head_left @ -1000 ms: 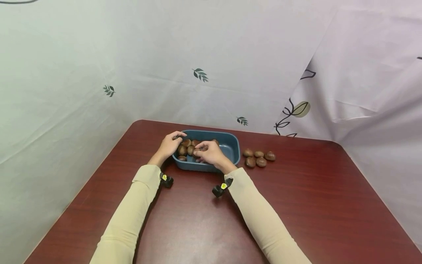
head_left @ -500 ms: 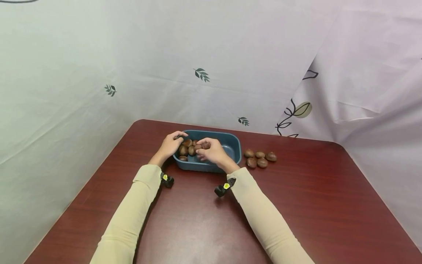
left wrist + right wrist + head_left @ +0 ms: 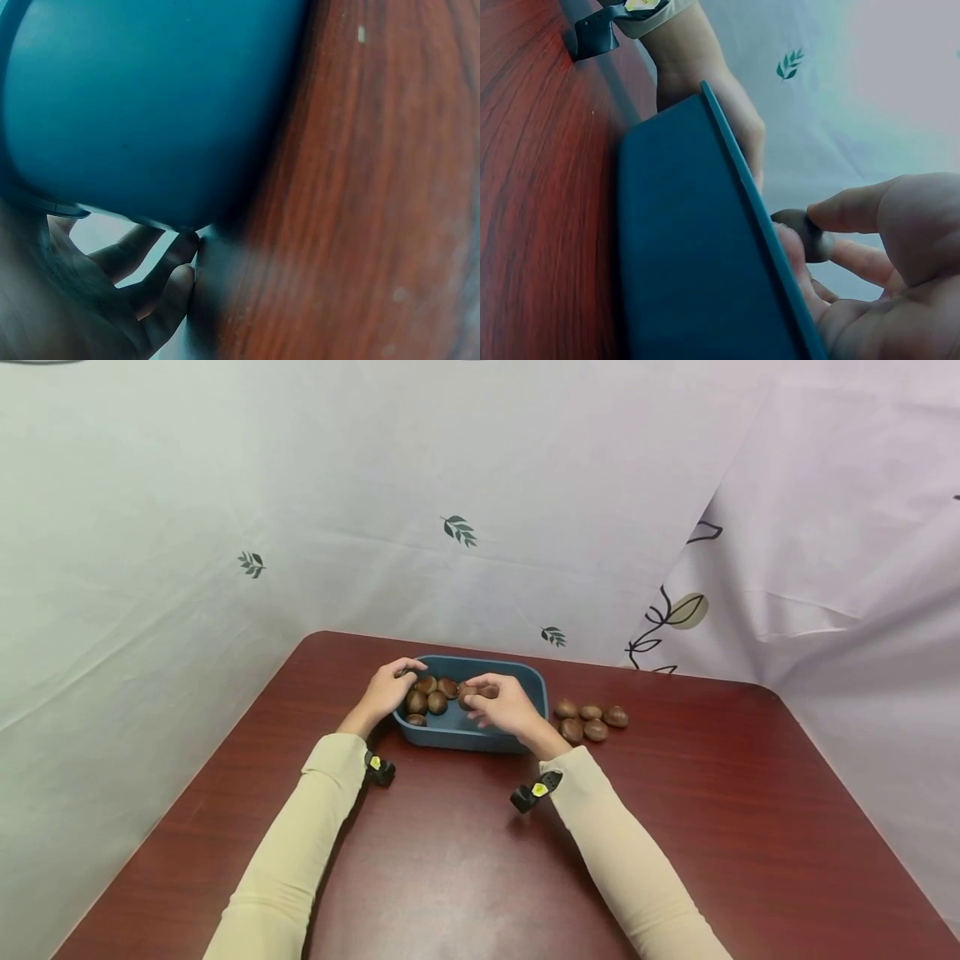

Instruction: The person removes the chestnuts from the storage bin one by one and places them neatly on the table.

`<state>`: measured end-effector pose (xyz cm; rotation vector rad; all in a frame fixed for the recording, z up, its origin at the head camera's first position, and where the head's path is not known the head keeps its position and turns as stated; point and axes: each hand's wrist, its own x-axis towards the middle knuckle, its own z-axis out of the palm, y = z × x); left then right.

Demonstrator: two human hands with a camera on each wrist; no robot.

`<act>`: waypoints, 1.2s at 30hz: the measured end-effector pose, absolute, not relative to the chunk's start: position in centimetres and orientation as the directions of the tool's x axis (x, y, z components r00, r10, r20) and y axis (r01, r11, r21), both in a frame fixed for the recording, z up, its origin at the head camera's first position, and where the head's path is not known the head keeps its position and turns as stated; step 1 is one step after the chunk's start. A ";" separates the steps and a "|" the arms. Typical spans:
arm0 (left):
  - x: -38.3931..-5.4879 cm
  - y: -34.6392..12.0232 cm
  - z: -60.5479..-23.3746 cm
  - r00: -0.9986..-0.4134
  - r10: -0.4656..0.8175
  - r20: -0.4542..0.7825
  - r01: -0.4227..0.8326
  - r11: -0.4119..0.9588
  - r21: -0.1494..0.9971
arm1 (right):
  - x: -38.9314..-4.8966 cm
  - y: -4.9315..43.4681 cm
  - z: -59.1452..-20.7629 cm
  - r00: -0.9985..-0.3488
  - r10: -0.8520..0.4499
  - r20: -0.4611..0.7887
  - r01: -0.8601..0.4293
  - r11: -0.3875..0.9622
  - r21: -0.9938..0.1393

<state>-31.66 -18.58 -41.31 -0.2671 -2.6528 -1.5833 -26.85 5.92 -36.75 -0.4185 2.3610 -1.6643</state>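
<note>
Rightward over the blue rectangular plastic box is where the right hand has shifted since the earlier head frames, away from the brown, glossy chestnuts gathered at the box's left end; the left hand keeps its place.

From the head, the box lies beyond both forearms on the dark red wooden table, its long axis running left to right. The right hand is above its right half and pinches a rounded brown chestnut between thumb and fingers, so that nut lies at its fingertips, on their left, nearer to the right hand than to the left. Five loose brown chestnuts lie on the table just beyond the box's right end, also on the right hand's side. The left hand grips the box's left end, thumb over the rim.

From the left wrist, bent fingers touch the outside of the blue wall; what the thumb does is hidden.

From the right wrist, the chestnut shows just past the box's rim, held by fingertips drawn in to its width; whether it touches other nuts, I cannot tell. Behind, a black wrist camera sits at the left sleeve.
</note>
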 end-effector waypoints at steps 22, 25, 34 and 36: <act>-31.8 -18.9 -41.3 -0.984 0.126 0.127 0.172 0.469 0.866 | -25.4 11.5 -35.2 -0.933 -0.360 -0.005 -0.146 0.391 -0.909; -31.7 -18.9 -41.4 -0.983 0.134 0.121 0.171 0.461 0.871 | -25.3 12.1 -35.1 -0.939 -0.342 -0.017 -0.122 0.381 -0.917; -31.6 -18.7 -41.5 -0.983 0.137 0.123 0.173 0.455 0.873 | -25.1 14.6 -35.3 -0.957 -0.284 -0.050 -0.056 0.352 -0.934; -31.7 -18.8 -41.5 -0.983 0.136 0.123 0.172 0.457 0.872 | -25.0 15.1 -35.4 -0.961 -0.270 -0.058 -0.038 0.337 -0.941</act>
